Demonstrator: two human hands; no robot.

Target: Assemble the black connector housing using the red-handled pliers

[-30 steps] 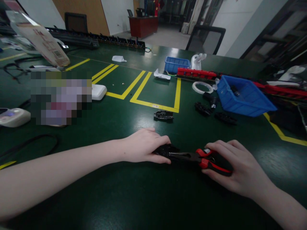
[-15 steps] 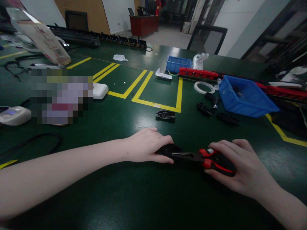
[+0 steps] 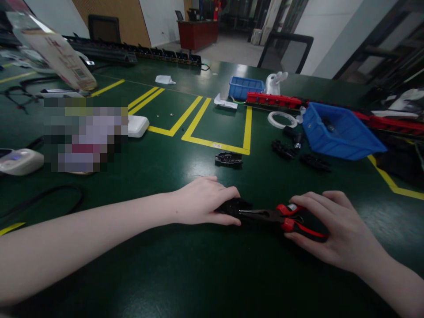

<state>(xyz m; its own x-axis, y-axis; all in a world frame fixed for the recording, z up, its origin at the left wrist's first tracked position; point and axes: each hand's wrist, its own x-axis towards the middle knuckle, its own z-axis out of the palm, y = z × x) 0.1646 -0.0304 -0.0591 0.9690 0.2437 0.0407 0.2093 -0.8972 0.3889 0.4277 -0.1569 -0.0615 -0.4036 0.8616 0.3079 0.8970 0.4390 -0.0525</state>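
Note:
My left hand [image 3: 208,203] is closed around a small black plastic part [image 3: 234,206], pinning it near the green tabletop. Much of that part is hidden under my fingers. In my right hand [image 3: 341,229] are long-nose pliers [image 3: 288,217] with red and black handles, their jaws pointing left. The plier tips meet the right end of the black part, where a small bright metal piece [image 3: 241,212] shows; whether the jaws grip it is too small to tell. Beyond my left hand lies a similar black part [image 3: 229,159].
More black parts [image 3: 283,149] lie beside a blue bin [image 3: 344,132] at the right. Behind them are a tape roll [image 3: 282,120], a long red strip [image 3: 274,100] and a smaller blue basket [image 3: 246,88]. A white box [image 3: 138,126] and a plastic bottle [image 3: 59,57] stand left.
My right hand and the pliers have shifted very slightly to the right. My left hand stays in place on the black part.

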